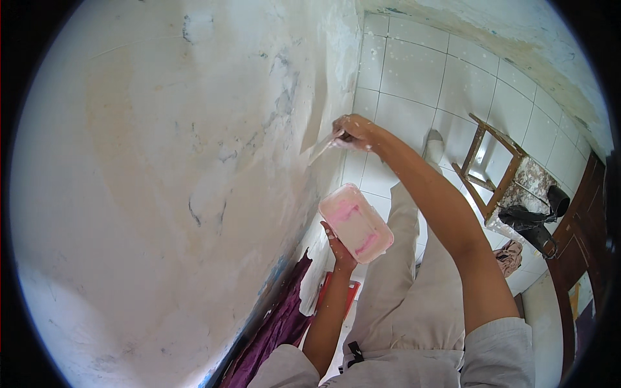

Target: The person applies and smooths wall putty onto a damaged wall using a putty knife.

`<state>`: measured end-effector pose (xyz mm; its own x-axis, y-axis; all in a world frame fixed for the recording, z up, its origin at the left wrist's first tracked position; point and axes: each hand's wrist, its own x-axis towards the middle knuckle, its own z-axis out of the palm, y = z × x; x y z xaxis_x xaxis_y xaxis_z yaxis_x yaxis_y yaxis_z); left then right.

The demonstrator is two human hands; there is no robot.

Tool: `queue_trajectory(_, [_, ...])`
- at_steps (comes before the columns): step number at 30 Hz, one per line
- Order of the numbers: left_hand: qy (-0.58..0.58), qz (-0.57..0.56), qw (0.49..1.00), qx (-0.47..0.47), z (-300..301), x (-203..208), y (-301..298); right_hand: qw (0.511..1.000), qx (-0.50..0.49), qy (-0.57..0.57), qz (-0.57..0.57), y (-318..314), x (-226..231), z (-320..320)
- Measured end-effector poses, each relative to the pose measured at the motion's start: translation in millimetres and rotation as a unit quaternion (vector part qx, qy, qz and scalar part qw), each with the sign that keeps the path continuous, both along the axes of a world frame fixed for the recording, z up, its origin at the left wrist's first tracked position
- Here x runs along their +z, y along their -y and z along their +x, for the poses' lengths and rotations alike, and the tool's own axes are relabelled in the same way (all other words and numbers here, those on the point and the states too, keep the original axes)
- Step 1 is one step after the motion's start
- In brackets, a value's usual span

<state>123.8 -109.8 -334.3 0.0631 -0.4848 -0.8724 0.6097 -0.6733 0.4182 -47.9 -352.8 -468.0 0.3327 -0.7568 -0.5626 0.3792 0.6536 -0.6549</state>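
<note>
My right hand (354, 132), its fingers smeared white, is closed round a putty knife (319, 150). The blade lies at the patchy whitish wall (194, 129) on the left, near its far corner edge; whether it presses on the surface I cannot tell. Lower down, my left hand (340, 247) grips a shallow pink plastic tub (350, 212) from beneath and the side. Pale cream filler paste (356, 227) lies in the tub, with pink plastic showing through in two streaks. The tub is tilted and close to the wall.
White floor tiles (414, 71) carry white splatters. At right stands a wooden stool (511, 174) with black objects (527, 223) on its stained seat. A crumpled cloth (509, 257) lies nearby. Purple fabric (278, 336) and a red item (352, 294) sit along the wall; a brown door (576, 239) is far right.
</note>
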Motion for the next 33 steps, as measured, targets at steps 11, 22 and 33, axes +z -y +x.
queue_trajectory(11, [-0.019, -0.013, 1.000, 0.003, 0, 6, 7, 0.936, -0.296, 0.179, 0.064, 82, -16, -109])
queue_trajectory(22, [-0.069, -0.015, 0.997, 0.016, -4, -4, -4, 0.980, 0.016, -0.003, -0.201, -6, 23, -46])
queue_trajectory(33, [-0.072, -0.031, 0.996, 0.050, 0, -22, -18, 0.978, -0.172, -0.118, 0.011, 4, -62, -65])
